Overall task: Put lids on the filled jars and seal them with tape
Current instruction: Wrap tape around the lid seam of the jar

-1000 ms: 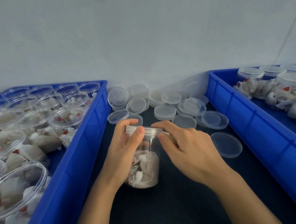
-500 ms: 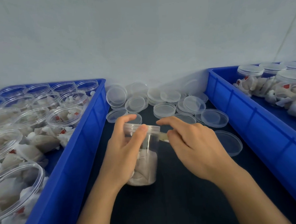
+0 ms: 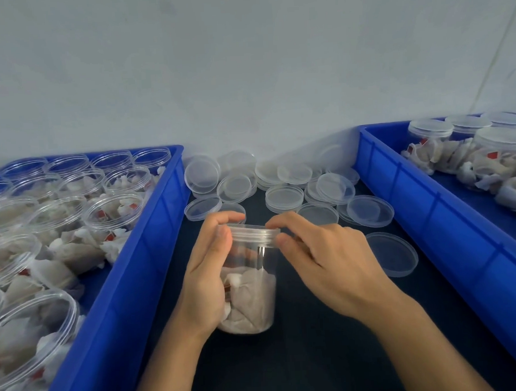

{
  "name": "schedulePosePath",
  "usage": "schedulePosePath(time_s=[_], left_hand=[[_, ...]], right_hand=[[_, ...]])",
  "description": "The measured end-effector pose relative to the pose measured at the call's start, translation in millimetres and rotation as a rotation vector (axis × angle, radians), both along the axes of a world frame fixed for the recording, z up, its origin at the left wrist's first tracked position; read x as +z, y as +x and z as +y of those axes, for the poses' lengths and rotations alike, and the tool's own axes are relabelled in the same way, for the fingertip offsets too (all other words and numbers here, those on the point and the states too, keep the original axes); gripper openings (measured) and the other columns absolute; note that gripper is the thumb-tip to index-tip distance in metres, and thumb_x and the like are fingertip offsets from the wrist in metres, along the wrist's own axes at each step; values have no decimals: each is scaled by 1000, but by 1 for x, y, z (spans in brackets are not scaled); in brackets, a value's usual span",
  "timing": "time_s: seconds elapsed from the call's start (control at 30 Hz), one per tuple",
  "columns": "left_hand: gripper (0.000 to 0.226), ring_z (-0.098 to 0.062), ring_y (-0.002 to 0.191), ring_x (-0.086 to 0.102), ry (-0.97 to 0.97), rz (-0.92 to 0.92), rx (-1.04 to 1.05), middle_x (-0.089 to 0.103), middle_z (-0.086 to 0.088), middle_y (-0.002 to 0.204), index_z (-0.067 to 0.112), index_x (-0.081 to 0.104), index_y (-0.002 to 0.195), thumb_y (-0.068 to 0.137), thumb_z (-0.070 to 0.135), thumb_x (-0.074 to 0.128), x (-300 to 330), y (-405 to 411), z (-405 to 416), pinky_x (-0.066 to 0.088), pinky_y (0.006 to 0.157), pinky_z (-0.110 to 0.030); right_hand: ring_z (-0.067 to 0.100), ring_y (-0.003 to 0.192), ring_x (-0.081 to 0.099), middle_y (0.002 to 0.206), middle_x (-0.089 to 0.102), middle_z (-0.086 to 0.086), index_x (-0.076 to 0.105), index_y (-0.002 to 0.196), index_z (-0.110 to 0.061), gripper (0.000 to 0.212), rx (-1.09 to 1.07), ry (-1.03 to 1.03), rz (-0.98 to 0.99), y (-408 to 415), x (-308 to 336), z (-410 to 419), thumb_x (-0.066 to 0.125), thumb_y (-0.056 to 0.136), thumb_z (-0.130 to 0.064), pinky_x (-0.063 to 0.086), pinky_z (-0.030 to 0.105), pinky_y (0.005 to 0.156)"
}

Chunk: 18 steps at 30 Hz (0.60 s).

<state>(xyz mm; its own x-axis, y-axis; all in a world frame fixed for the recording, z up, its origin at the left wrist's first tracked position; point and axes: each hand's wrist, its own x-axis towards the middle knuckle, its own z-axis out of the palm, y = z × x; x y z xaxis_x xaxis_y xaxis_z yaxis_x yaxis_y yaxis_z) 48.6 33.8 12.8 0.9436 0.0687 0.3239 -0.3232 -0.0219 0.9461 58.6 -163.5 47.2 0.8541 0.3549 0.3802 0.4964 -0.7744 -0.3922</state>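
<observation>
Jar (image 3: pixel 249 282) upright on dark mat between blue bins | left hand (image 3: pixel 208 275) grasps its wall | right hand (image 3: pixel 322 251) pinches lid (image 3: pixel 254 233) rim, perhaps pressing tape | advice: steady body, smooth seam evenly round.

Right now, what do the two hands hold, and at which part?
The left hand grips the filled jar round its side. The right hand pinches the lid at its rim.
</observation>
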Motion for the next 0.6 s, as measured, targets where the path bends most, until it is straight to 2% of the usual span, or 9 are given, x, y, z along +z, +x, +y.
schedulePosePath(time_s=[0.13,0.2,0.27,0.33,0.4,0.47,0.6], left_hand=[[37,-18,99,74,56,14,-3,73,0,112,26,64,123,102,51,48,1,-1,2,59,82,-27],[40,-9,100,72,196,33,25,71,12,111,42,61,119,89,68,56,3,-2,1,57,81,-26],[52,-1,105,66,390,35,130,66,19,112,51,56,120,75,79,63,7,-2,1,54,83,-23],[60,2,108,64,472,-12,187,65,21,115,50,57,123,71,77,68,11,0,0,53,83,-18],[44,-1,102,69,416,-33,170,70,21,110,50,60,115,77,66,73,14,0,-1,56,79,-17],[32,-2,94,72,407,-53,199,70,23,104,51,59,106,78,58,72,14,1,-4,58,74,-19],[40,-1,90,70,479,-80,304,66,27,105,53,51,106,72,69,64,9,2,-12,59,74,-30]], right_hand=[[16,64,55,64,48,-18,48,124,-46,32,-21,-38,-64,0,-3,5,24,106,-56,52,40,61],[16,65,56,69,54,-18,50,124,-46,30,-32,-42,-97,0,-4,5,27,108,-54,50,38,58],[14,64,57,74,58,-19,53,124,-46,30,-48,-52,-129,-1,-4,4,27,110,-53,49,37,53],[12,61,57,72,55,-20,51,126,-43,34,-56,-60,-138,-2,-4,4,24,109,-54,46,35,50],[11,60,57,70,55,-20,43,128,-39,40,-47,-46,-111,-1,-6,5,18,107,-62,44,34,50],[10,58,55,67,57,-16,36,121,-37,38,-17,-8,-83,-1,-8,5,17,105,-66,44,34,52],[16,54,49,63,52,-13,35,104,-36,20,7,-16,-81,-2,-7,4,29,107,-55,46,39,53]])
